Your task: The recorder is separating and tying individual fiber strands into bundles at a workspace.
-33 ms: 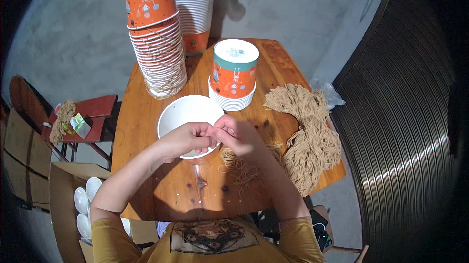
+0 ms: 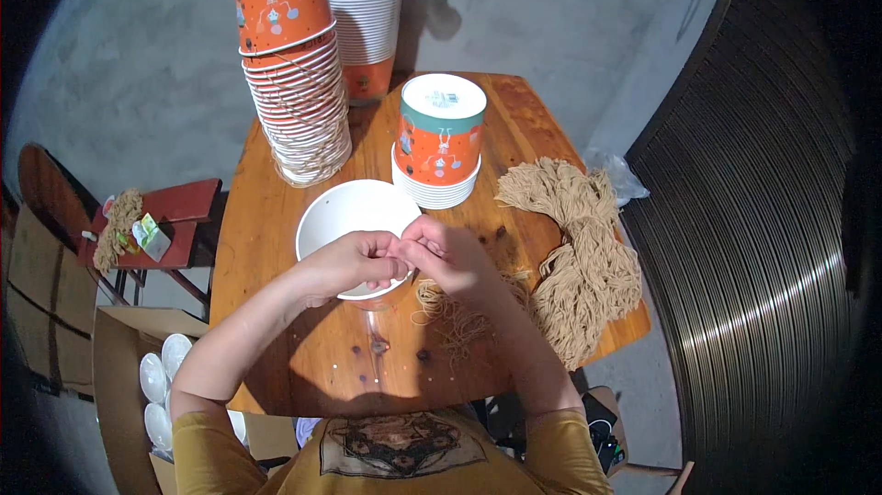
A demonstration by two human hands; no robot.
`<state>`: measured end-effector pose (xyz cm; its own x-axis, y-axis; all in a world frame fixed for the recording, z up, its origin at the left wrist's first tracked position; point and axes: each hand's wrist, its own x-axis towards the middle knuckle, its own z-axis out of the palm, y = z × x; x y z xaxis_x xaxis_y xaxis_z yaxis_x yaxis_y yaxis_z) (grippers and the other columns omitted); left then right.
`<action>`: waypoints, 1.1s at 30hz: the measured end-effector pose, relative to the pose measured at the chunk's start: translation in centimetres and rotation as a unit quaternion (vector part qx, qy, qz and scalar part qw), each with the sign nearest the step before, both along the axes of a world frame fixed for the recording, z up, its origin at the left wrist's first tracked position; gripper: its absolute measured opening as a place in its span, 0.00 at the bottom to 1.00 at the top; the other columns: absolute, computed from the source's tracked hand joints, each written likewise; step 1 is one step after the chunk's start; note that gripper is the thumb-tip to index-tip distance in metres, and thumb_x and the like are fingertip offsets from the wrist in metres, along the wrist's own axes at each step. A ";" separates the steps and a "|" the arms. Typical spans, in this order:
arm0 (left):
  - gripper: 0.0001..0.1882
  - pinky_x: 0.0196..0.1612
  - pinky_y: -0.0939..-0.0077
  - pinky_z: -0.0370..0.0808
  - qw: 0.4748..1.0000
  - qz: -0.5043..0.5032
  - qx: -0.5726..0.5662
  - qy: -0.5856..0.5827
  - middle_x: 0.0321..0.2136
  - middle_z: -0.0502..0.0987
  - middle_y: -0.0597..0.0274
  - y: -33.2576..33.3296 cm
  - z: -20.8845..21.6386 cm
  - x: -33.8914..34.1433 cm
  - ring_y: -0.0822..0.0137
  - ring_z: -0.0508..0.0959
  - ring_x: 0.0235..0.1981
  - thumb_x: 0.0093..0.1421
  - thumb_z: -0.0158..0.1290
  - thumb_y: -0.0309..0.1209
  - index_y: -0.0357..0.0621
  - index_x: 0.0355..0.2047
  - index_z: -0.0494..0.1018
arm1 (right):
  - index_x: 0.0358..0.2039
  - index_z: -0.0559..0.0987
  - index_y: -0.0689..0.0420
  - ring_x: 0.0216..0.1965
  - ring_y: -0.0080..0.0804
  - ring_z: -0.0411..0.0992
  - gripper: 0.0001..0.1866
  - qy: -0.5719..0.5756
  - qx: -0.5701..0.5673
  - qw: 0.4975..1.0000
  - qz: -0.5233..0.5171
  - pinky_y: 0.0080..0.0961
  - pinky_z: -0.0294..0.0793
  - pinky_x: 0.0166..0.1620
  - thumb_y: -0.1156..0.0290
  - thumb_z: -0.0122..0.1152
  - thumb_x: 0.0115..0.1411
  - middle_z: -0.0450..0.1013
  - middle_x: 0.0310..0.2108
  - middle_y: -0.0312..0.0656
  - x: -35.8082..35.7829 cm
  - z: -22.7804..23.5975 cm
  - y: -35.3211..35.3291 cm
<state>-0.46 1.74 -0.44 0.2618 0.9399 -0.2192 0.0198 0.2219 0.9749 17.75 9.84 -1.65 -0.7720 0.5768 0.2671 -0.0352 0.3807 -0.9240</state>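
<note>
Left hand (image 2: 363, 259) and right hand (image 2: 445, 256) meet, fingertips pinched, over the right rim of the upright white-lined round paper bucket (image 2: 342, 217); what they pinch cannot be told. Advisable: steady fingers, loose tan string tangle (image 2: 467, 322) kept clear.

The tub (image 2: 344, 215) is about mid-table (image 2: 317, 357), left hand (image 2: 372, 258) and right hand (image 2: 436, 254) together over its right rim. Tall stack (image 2: 299, 109)'s behind it to the left, another stack (image 2: 365, 8) behind that one, short stack (image 2: 441, 150) back and right. Yarn (image 2: 588, 284)'s along the table's right edge, loose strands (image 2: 464, 325) between it and the tub. Bench (image 2: 184, 205)'s off left, carton (image 2: 115, 366) on its near side, shutter (image 2: 763, 247) over right.
</note>
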 end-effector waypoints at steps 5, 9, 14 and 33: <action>0.04 0.30 0.88 0.64 0.999 0.008 -0.033 0.001 0.29 0.73 0.73 -0.1 0.2 0.0 0.83 0.68 0.27 0.60 0.54 0.29 0.44 0.35 0.73 | 0.33 0.75 0.60 0.25 0.15 0.66 0.07 -0.018 0.033 0.997 -0.063 0.17 0.65 0.29 0.70 0.54 0.63 0.71 0.23 0.30 -0.1 -1.3 0.2; 0.04 0.29 0.88 0.63 0.998 0.010 -0.030 -0.048 0.28 0.73 0.73 0.3 0.2 0.1 0.83 0.67 0.26 0.59 0.54 0.28 0.44 0.35 0.73 | 0.33 0.76 0.60 0.24 0.14 0.64 0.07 0.100 -0.041 0.991 -0.075 0.17 0.64 0.28 0.70 0.54 0.63 0.70 0.22 0.28 0.6 -4.2 0.7; 0.04 0.30 0.88 0.63 0.998 -0.006 -0.015 -0.056 0.29 0.74 0.71 0.4 0.2 0.0 0.82 0.68 0.27 0.60 0.54 0.28 0.44 0.34 0.73 | 0.34 0.77 0.58 0.21 0.13 0.59 0.05 0.056 -0.012 0.996 -0.074 0.14 0.61 0.26 0.72 0.61 0.58 0.64 0.19 0.23 1.6 -4.3 0.1; 0.04 0.35 0.86 0.66 0.999 -0.033 0.038 -0.021 0.30 0.73 0.72 0.4 -0.1 0.1 0.81 0.69 0.30 0.61 0.53 0.29 0.44 0.35 0.70 | 0.33 0.79 0.59 0.21 0.10 0.57 0.04 -0.015 0.079 0.990 -0.113 0.13 0.57 0.23 0.76 0.63 0.56 0.63 0.19 0.22 1.7 -2.6 -1.6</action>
<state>-0.39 2.11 -0.52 0.3302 0.9340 -0.1362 -0.0089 0.1473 0.9890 19.50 8.21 -4.27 -0.6373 0.6884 0.3463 0.0948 0.5160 -0.8513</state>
